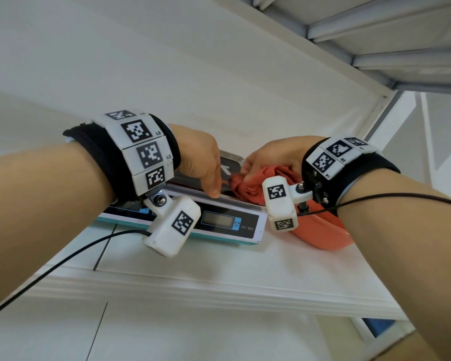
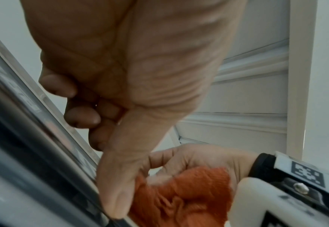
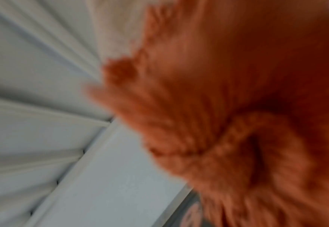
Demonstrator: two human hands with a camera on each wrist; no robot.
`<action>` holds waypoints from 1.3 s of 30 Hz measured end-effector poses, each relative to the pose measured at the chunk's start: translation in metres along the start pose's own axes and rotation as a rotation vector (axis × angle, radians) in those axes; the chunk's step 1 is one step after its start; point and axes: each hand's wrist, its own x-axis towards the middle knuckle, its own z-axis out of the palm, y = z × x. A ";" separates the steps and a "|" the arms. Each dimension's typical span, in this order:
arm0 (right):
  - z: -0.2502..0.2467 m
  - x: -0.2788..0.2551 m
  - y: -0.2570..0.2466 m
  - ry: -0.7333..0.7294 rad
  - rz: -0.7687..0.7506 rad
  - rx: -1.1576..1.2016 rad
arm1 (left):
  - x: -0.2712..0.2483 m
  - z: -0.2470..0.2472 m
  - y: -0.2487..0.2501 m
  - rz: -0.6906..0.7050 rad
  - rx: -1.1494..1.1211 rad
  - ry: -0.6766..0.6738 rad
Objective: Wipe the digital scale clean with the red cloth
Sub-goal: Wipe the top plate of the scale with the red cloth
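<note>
The digital scale [image 1: 219, 220] with a grey display and a steel platform [image 1: 233, 162] stands on a white counter. My left hand [image 1: 206, 173] lies on the platform, thumb pressed against its front rim. In the left wrist view that thumb [image 2: 117, 192] meets the platform edge [image 2: 33, 122] and the fingers [image 2: 82, 117] are curled above it. My right hand [image 1: 274, 155] grips the bunched red cloth [image 1: 248, 187] on the platform's right part, right beside the left thumb. The cloth [image 3: 237, 107] fills the blurred right wrist view, hiding the right fingers.
An orange-red bowl [image 1: 323, 231] sits on the counter [image 1: 219, 269] just right of the scale, under my right wrist. A white wall rises behind the scale. Black camera cables hang from both wrists.
</note>
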 end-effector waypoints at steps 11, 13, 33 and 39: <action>-0.005 0.003 0.001 0.249 0.114 -0.521 | -0.002 0.001 0.000 0.001 0.000 0.005; 0.000 -0.001 -0.002 0.230 0.125 -0.538 | -0.002 0.002 0.000 0.000 -0.006 0.007; 0.010 -0.003 -0.004 0.259 0.004 -0.367 | -0.002 0.003 0.002 -0.020 -0.006 -0.006; 0.013 0.003 -0.014 0.261 -0.140 0.111 | -0.001 0.003 0.000 0.000 0.000 0.020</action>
